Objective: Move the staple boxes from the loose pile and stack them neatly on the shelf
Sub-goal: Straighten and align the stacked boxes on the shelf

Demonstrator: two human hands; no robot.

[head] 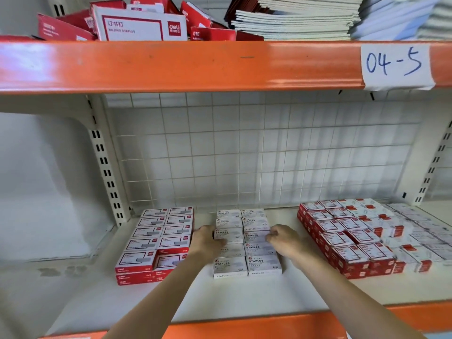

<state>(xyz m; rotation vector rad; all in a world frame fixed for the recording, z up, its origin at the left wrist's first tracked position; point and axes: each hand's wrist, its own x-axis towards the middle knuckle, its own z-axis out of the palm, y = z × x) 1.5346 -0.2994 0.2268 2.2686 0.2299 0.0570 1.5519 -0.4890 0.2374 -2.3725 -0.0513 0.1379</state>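
Note:
Two columns of white staple boxes (263,264) lie stacked on the middle of the white shelf (244,297). My left hand (208,238) reaches in from the left, and its curled fingers grip a white staple box (230,233) in the left column's third row. From the right, my right hand (285,242) pinches with curled fingers the edge of the neighbouring white box (254,237) in the right column. Both forearms stretch over the shelf's front edge.
Red-and-white staple boxes (156,237) are stacked at the left. A larger block of red and white boxes (347,237) fills the right. A wire grid (256,152) backs the shelf. The orange beam (195,67) above carries loose red boxes (139,23) and notebooks (293,18).

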